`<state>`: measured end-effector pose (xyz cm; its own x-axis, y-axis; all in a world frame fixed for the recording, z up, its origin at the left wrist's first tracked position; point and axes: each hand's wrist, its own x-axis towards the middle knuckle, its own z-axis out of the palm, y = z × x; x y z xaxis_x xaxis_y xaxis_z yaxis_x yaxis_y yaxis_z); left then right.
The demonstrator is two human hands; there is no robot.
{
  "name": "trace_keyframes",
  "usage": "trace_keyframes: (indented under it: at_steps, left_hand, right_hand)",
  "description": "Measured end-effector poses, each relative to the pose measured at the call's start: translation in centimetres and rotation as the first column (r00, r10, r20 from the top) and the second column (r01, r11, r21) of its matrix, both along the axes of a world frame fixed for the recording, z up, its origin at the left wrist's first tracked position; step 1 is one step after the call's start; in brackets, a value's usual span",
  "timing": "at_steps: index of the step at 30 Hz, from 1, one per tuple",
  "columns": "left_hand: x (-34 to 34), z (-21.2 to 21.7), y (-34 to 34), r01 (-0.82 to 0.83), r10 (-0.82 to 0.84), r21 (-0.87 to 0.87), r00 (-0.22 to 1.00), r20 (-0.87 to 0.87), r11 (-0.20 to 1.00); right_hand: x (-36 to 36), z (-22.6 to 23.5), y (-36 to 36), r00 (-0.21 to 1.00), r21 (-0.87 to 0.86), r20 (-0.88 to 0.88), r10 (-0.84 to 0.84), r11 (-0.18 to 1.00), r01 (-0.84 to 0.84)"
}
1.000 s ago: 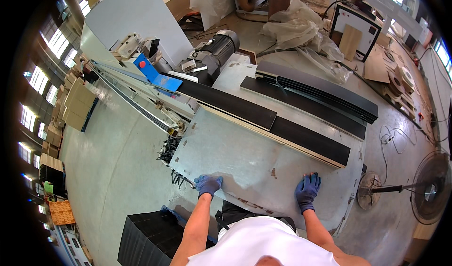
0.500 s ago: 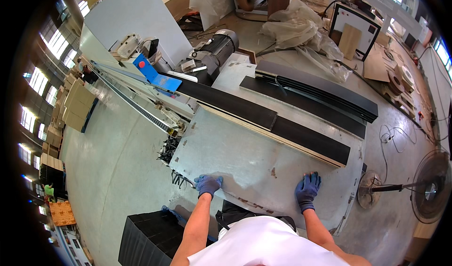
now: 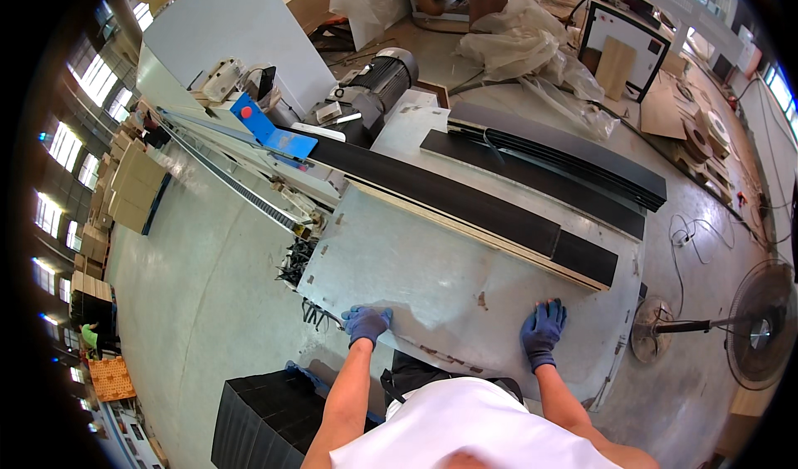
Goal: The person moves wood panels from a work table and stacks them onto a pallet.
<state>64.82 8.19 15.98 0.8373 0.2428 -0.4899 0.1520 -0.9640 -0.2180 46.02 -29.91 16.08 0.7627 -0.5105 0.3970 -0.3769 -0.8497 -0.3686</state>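
Head view, floor: we stand on a smooth grey concrete floor that spreads to our left.
Table: a broad pale grey metal work table with scuffed patches lies straight before us, its near edge at our waist.
Boards: a long, dark brown, flat board with a pale edge crosses the far side of the table; a stack of similar long dark boards lies beyond it, just beside.
Machine: a grey electric motor and a blue metal plate with a red button sit at the table's far left end.
Stack: a block of black sheets stands by our left leg.
Fan: a round standing fan is at our right, well apart from the table.
Left hand: gloved in blue, it rests at the near left edge of the table, fingers curled over the rim, holding nothing else.
Right hand: gloved in blue, it lies flat with fingers spread on the table top, near the dark board's end but apart from it.
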Motion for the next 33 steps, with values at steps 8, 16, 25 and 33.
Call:
trace_keyframes:
  at_steps: [8, 16, 25, 33]
  left_hand:
    - [-0.3, 2.1, -1.2, -0.034, 0.034, -0.006, 0.999, 0.004, 0.999]
    - [0.3, 2.0, -0.9, -0.174, 0.163, -0.102, 0.98, -0.11, 0.979]
    - [0.1, 4.2, -1.9, -0.145, 0.136, -0.077, 0.984, -0.117, 0.986]
    - [0.0, 4.6, -1.9, -0.144, 0.136, -0.076, 0.986, -0.102, 0.987]
  right_hand:
    - [-0.1, 0.0, -0.2, 1.0, 0.002, -0.023, 0.006, 1.0, -0.006]
    - [0.0, -0.4, -0.2, 1.0, -0.035, -0.002, 0.0, 0.999, 0.0]
    - [4.3, 4.8, 2.3, 0.935, 0.191, 0.177, 0.306, 0.922, -0.338]
    - [20.7, 12.9, 5.3, 0.798, -0.053, 0.161, 0.581, 0.813, -0.58]
